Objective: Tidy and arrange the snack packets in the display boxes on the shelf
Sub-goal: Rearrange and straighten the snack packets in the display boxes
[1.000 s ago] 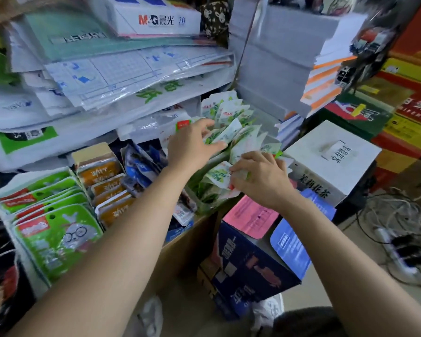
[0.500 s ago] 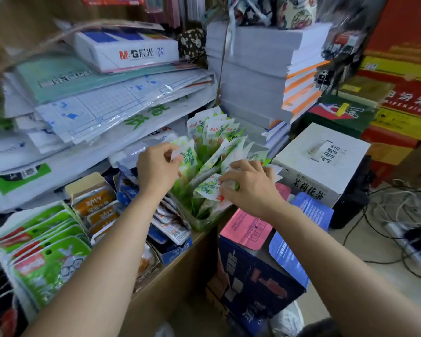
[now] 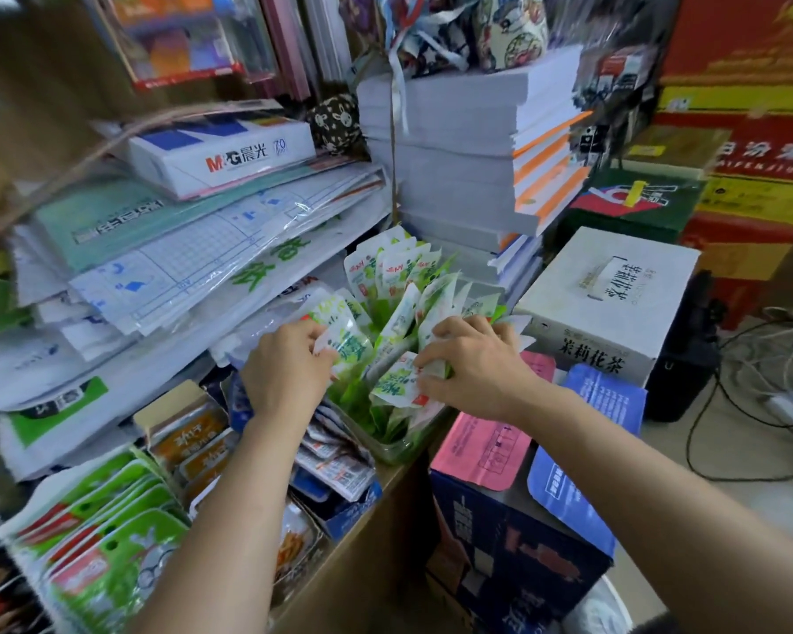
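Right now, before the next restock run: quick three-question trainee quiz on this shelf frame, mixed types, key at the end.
1. True or false: the left hand pinches a green-and-white packet.
2. The right hand grips the front packet over: A the clear box; B the white carton; C the M&G ream.
3. What colour is the carton flap just below the right forearm?
Key: 1 true; 2 A; 3 pink.
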